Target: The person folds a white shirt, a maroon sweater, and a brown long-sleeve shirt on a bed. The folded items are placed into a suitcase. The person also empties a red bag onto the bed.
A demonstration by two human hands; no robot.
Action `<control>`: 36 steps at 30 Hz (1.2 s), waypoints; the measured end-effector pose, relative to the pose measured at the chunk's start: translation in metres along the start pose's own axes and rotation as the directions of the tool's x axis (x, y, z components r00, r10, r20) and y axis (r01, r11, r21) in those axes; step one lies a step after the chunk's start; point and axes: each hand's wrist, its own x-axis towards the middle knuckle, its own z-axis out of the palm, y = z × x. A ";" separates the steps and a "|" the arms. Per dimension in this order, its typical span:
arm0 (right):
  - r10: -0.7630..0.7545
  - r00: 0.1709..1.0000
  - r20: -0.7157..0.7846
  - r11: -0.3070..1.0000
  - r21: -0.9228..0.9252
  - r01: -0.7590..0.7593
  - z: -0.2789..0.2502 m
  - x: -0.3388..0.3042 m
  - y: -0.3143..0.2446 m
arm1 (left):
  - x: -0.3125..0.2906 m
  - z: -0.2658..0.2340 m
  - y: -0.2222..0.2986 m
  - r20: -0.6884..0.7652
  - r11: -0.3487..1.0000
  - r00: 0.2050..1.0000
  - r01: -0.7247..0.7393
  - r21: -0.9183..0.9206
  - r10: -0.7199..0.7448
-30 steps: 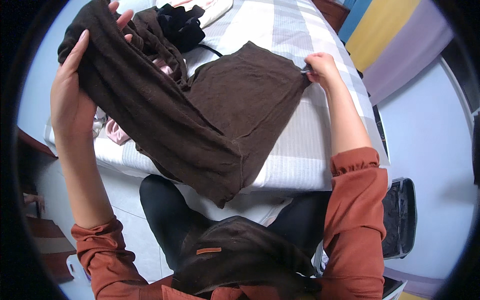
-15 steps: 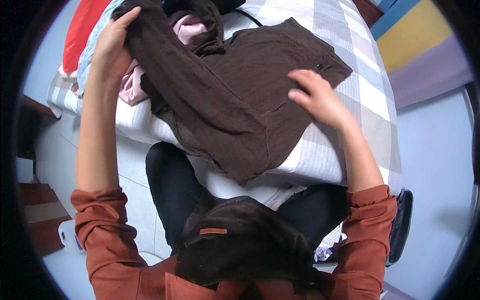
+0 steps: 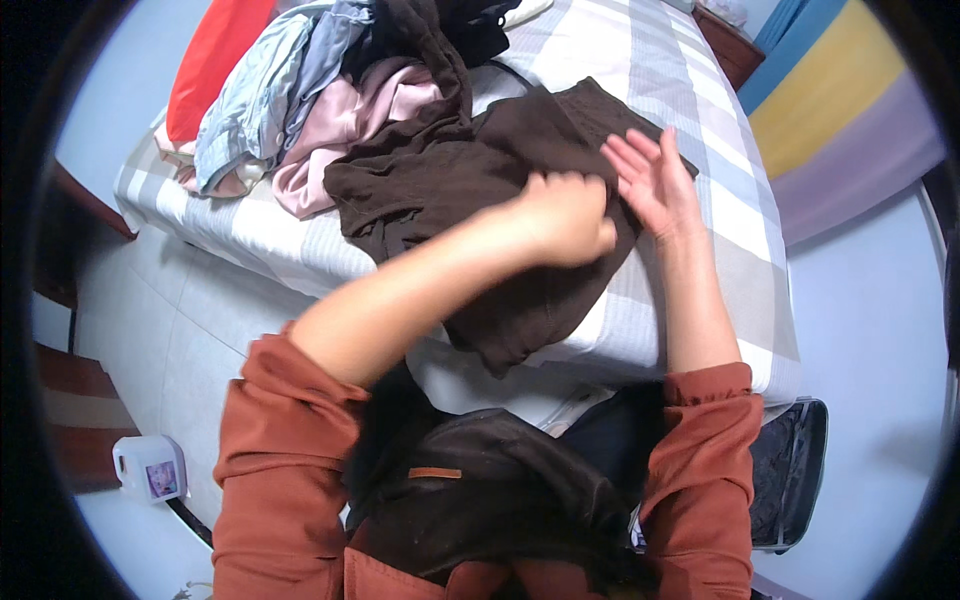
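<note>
A dark brown garment (image 3: 450,190) lies spread and partly folded over the near edge of the bed. My left hand (image 3: 572,218) reaches across it to the right, its fingers closed on the cloth; the back of the hand hides the gripped part. Just behind that hand, a loose panel of the garment stands raised and slightly blurred. Close to the left hand, at the garment's right side, my right hand (image 3: 655,188) is open, with the palm turned up and the fingers apart. No cloth shows in its grasp.
A heap with a pink garment (image 3: 345,115), a light blue denim piece (image 3: 245,105) and black clothes lies left on the checked bedspread (image 3: 735,230). Red fabric (image 3: 215,70) is behind it. An open dark suitcase (image 3: 790,475) stands low right, a white jug (image 3: 150,468) low left.
My left hand has swung from the far left across to the right, carrying the long part of the brown garment over. My right hand has turned palm up. More of the clothes heap shows.
</note>
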 end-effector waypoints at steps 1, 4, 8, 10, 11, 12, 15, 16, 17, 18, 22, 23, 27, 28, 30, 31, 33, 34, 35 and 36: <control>0.065 0.995 -0.070 0.986 0.161 -0.053 -0.018 0.007 0.005 | -0.004 0.018 0.009 0.105 1.000 0.994 -0.021 -0.005 0.021; 0.089 0.996 -0.014 0.920 0.383 -0.077 -0.044 0.009 0.008 | -0.020 0.042 0.005 -0.034 0.992 0.993 -0.116 0.041 0.117; -0.091 0.992 -0.081 0.989 -0.120 0.081 -0.022 0.007 0.008 | -0.036 0.024 -0.009 0.016 0.989 0.989 -0.144 -0.016 0.145; -0.312 0.950 -0.024 0.805 -0.538 0.251 -0.006 -0.004 0.008 | -0.039 0.025 -0.009 0.030 0.989 0.989 -0.148 -0.001 0.147; -0.471 0.870 0.147 0.574 -0.697 0.429 -0.002 -0.006 0.012 | -0.040 0.028 -0.008 0.016 0.990 0.990 -0.138 0.023 0.138; -0.455 0.852 0.258 0.485 -0.731 0.480 0.002 -0.012 0.015 | -0.040 0.030 -0.008 0.002 0.991 0.992 -0.127 0.046 0.127; -0.400 0.738 0.544 0.090 -0.778 0.622 0.016 -0.035 0.029 | -0.043 0.030 -0.009 -0.044 0.992 0.992 -0.113 0.056 0.116; -0.395 0.763 0.512 0.027 -0.824 0.566 0.014 -0.032 0.035 | -0.045 0.030 -0.010 -0.059 0.993 0.992 -0.110 0.051 0.113; -0.395 0.787 0.473 -0.035 -0.864 0.502 0.012 -0.030 0.040 | -0.051 0.028 -0.012 -0.108 0.988 0.983 -0.153 -0.024 0.150; -0.448 0.777 0.442 -0.057 -0.882 0.468 0.008 -0.026 0.042 | -0.061 0.024 -0.016 -0.159 0.976 0.971 -0.198 -0.095 0.181; -0.632 0.770 0.084 0.333 -0.868 0.368 -0.003 -0.020 0.021 | -0.110 0.005 -0.047 -0.425 0.976 0.895 -0.193 -0.103 0.132; -0.658 0.751 -0.057 0.443 -0.836 0.325 -0.015 -0.013 0.017 | -0.119 0.004 -0.055 -0.483 0.986 0.871 -0.143 -0.089 0.083; -0.232 0.906 -0.355 0.960 0.063 0.271 -0.030 -0.011 0.002 | -0.137 0.005 -0.073 -0.554 0.991 0.831 -0.021 -0.131 -0.055; -0.122 0.920 -0.372 0.958 0.198 0.207 -0.033 -0.009 0.004 | -0.138 0.006 -0.072 -0.562 0.990 0.823 0.001 -0.140 -0.080; -0.041 0.920 -0.391 0.933 0.314 0.175 -0.037 -0.007 0.005 | -0.133 0.006 -0.069 -0.587 0.990 0.803 0.032 -0.136 -0.107; 0.000 0.918 -0.398 0.915 0.371 0.161 -0.040 -0.006 0.005 | -0.130 0.003 -0.064 -0.600 0.992 0.792 0.047 -0.120 -0.110; 0.009 0.927 -0.375 0.920 0.366 0.139 -0.041 -0.005 0.003 | -0.124 0.001 -0.055 -0.620 0.993 0.776 0.078 -0.085 -0.114; 0.001 0.933 -0.359 0.942 0.313 0.119 -0.042 -0.006 0.003 | -0.122 0.003 -0.051 -0.626 0.994 0.771 0.090 -0.069 -0.113; -0.007 0.940 -0.341 0.959 0.263 0.103 -0.039 -0.007 0.003 | -0.118 0.002 -0.047 -0.632 0.994 0.767 0.100 -0.046 -0.107; -0.060 0.947 -0.317 0.956 0.254 0.145 -0.037 -0.008 0.005 | -0.113 0.005 -0.046 -0.646 0.996 0.759 0.086 -0.026 -0.082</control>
